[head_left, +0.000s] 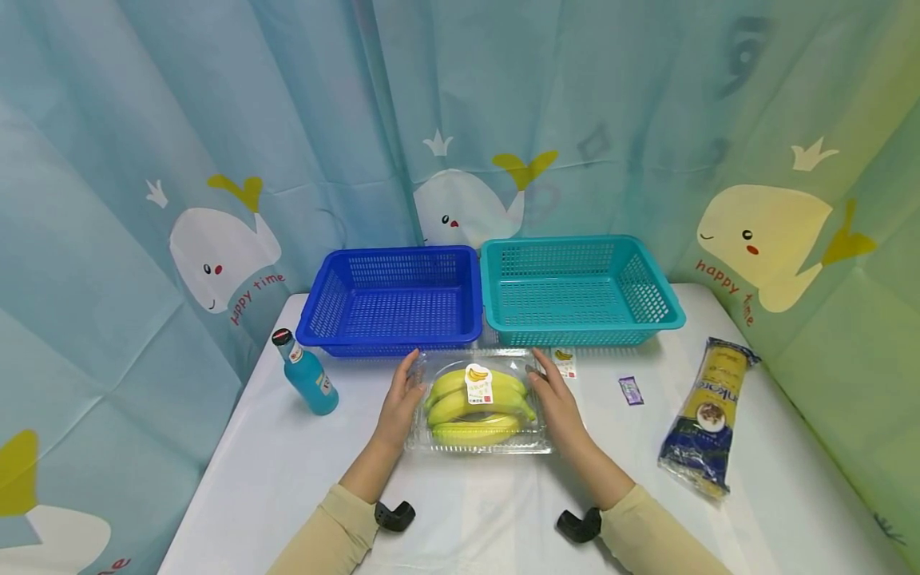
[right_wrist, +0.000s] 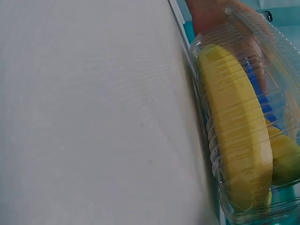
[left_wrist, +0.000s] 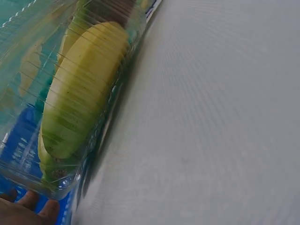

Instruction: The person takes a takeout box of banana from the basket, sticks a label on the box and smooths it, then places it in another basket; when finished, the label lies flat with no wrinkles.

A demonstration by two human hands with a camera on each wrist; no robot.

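A clear plastic clamshell box (head_left: 474, 449) of bananas (head_left: 477, 431) sits between both hands, with a white label (head_left: 480, 385) on its lid. My left hand (head_left: 398, 406) grips its left end, and my right hand (head_left: 564, 407) holds the right end. In the left wrist view, fingertips (left_wrist: 29, 200) show right at the box's lower corner. The right wrist view has the ribbed side of the box (right_wrist: 212, 150) along its right part, with a yellow banana (right_wrist: 239, 131) behind the plastic and the left hand (right_wrist: 208, 16) at the far end.
Behind the box stand a blue basket (head_left: 388, 349) and a teal basket (head_left: 582, 336), side by side. A blue bottle (head_left: 311, 382) is at left. To the right lie a banana-picture card (head_left: 565, 363), a small purple packet (head_left: 632, 390) and a yellow-and-blue pasta bag (head_left: 707, 419). Curtains border the table.
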